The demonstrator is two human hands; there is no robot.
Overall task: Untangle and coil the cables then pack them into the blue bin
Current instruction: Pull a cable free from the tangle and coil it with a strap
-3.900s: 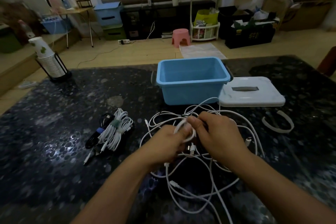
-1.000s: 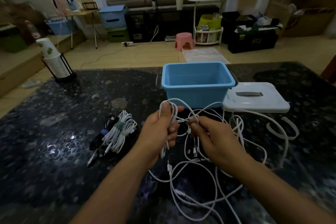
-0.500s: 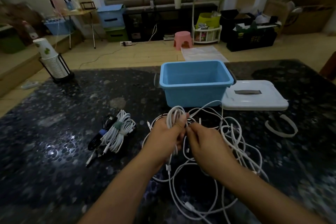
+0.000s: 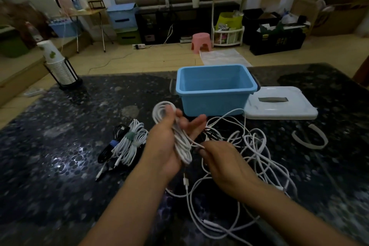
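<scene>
A coil of white cable point(image 4: 180, 142) is looped over my left hand point(image 4: 169, 142), which is raised above the table with its thumb over the loops and its fingers stretched toward the bin. My right hand point(image 4: 221, 164) pinches the strand that leads off that coil. The rest of the white cables point(image 4: 253, 158) lie tangled on the table under and to the right of my hands. The blue bin point(image 4: 214, 102) stands just beyond, with nothing in it. A tied bundle of white cable point(image 4: 130, 142) lies to the left, beside a black cable point(image 4: 107, 151).
The bin's white lid point(image 4: 279, 106) lies flat to the right of the bin. A white curved strap point(image 4: 309, 138) sits further right. A stack of paper cups in a black holder point(image 4: 60, 68) stands at the table's far left corner. The dark speckled table point(image 4: 50, 166) has room front left.
The coil over my left hand has grown by more loops and my left fingers have opened out. My right hand moved down and back along the strand.
</scene>
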